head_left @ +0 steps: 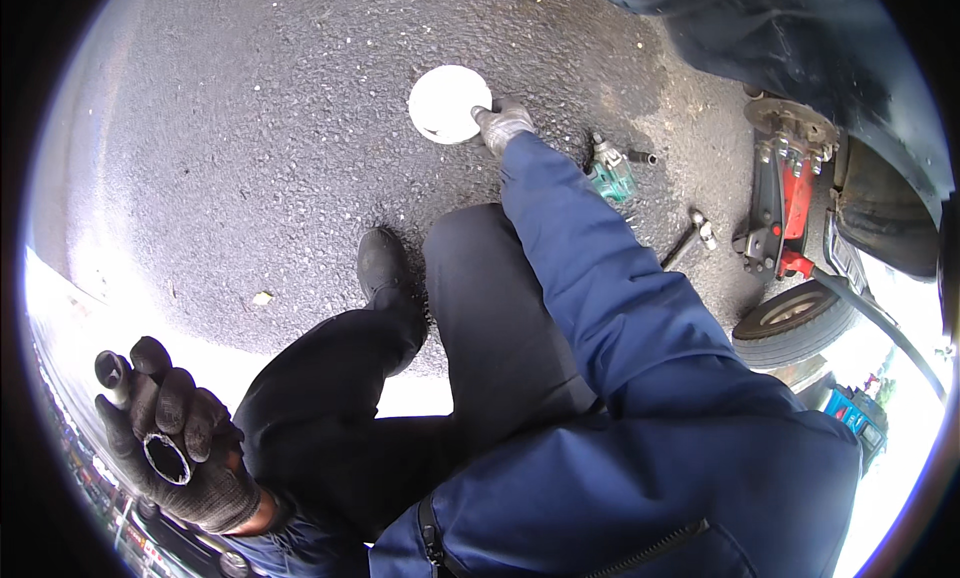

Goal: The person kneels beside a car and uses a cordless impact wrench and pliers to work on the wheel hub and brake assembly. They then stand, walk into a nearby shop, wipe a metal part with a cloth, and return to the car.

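My right hand (504, 125), in a grey glove, reaches forward over the asphalt and grips the right rim of a white round dish (440, 103). Glare washes out its surface, so I cannot tell how deep it is. At the lower left, my left hand (180, 443) is raised in a dark glove with its fingers curled. It pinches a metal socket (113, 374) between thumb and forefinger. A round piece with a pale rim (187, 471) and dark middle lies against the palm; its kind is unclear.
A green power wrench (612, 178) and a hammer-like tool (690, 240) lie on the asphalt to the right. Beyond them stand a red jack (796, 203), a bare wheel hub (785, 121) and the dark car (790, 38). A tyre (812, 333) lies near a blue box (850, 410).
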The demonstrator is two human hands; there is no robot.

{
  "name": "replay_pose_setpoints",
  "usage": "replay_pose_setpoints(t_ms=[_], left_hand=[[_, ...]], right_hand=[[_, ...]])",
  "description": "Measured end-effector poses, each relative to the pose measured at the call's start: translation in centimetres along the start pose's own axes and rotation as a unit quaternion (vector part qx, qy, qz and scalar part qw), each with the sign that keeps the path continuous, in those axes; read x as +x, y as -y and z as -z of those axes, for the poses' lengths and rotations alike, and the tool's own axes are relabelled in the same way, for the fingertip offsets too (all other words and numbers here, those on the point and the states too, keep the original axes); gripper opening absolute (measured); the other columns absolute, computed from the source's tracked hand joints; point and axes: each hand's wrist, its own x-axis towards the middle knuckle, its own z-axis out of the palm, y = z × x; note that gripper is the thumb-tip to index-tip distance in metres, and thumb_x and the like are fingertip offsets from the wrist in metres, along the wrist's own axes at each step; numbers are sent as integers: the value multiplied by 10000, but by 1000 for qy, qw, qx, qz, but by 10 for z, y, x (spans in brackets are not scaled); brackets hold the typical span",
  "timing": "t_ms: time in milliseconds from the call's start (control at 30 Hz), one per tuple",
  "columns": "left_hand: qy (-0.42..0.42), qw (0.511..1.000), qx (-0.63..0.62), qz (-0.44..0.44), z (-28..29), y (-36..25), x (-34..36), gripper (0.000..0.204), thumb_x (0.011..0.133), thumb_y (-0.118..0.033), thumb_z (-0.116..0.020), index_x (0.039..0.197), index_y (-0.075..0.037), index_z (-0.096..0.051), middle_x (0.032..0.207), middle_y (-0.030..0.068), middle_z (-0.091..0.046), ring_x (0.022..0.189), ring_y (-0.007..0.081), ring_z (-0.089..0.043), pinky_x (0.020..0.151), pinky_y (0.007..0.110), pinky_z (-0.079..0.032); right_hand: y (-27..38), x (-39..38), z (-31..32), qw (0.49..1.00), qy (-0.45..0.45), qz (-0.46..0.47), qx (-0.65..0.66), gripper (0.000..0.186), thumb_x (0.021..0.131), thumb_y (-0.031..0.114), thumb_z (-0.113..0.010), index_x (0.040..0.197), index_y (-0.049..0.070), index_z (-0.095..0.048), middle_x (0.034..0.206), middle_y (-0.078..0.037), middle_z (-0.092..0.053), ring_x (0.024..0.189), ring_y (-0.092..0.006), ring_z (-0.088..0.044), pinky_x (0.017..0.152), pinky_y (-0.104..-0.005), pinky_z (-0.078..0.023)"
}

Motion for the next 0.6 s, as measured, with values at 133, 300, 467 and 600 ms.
replay_pose_setpoints(t_ms=[133, 300, 467, 600], left_hand=[[-82, 996, 7, -25, -3, 1, 9, 372, 985, -276, -433, 1218, 14, -442, 909, 70, -463, 598, 69, -424, 428, 212, -375], [-136, 989, -3, 62, -9, 16, 57, 261, 862, -216, -602, 1036, -25, -567, 758, 141, -621, 525, 162, -582, 427, 266, -478], [-114, 983, -42, 135, -19, 30, 109, 229, 895, -234, -576, 965, -19, -608, 730, 48, -610, 537, 122, -552, 471, 240, -437], [-109, 966, -24, 234, -13, 41, 106, 177, 883, -203, -625, 953, -41, -628, 781, 27, -625, 766, 92, -556, 724, 242, -444]], right_hand=[[-17, 11, 3, 991, -95, 6, -91, 466, 848, 179, -648, 1226, -64, -524, 1091, -223, -635, 937, -290, -650, 769, -367, -530], [22, -14, 2, 999, -11, 26, 41, 346, 894, 178, -608, 1133, -52, -511, 714, -95, -604, 468, -146, -526, 399, -294, -458], [61, -56, -10, 999, -24, -10, 25, 294, 882, 203, -634, 1084, 12, -538, 723, -80, -613, 480, -153, -535, 401, -318, -464], [73, -106, -6, 995, 19, -62, 80, 291, 884, 193, -628, 1096, 16, -535, 799, -96, -623, 591, -201, -586, 461, -365, -497]])
